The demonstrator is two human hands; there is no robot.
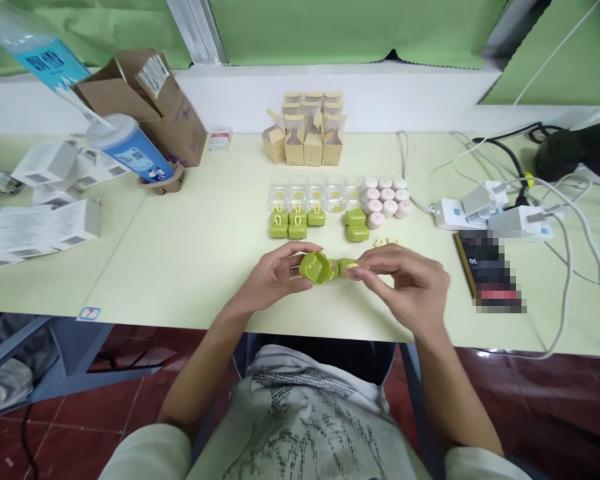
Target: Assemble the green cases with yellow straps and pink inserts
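Note:
My left hand (275,277) grips a small green plastic case (315,267) above the front of the table, fingers on its far side and thumb on its near side. The case's hollow inside faces me. Just to its right, another green part (346,265) shows, partly behind my fingers; whether it joins the case I cannot tell. My right hand (413,283) pinches a small yellow piece (353,266) against that part. Beyond the right hand lie thin yellow loops (384,242). Closed green cases (357,233) stand further back, and the left group (297,229) has yellow loops on it.
Clear plastic cups (316,193) and pale pink round pots (387,195) stand in rows behind the cases. Open cream boxes (303,147) are at the back. Chargers with cables (510,217) and a phone (487,270) lie right; a blue canister (135,150), carton (180,120) and white boxes (45,227) left.

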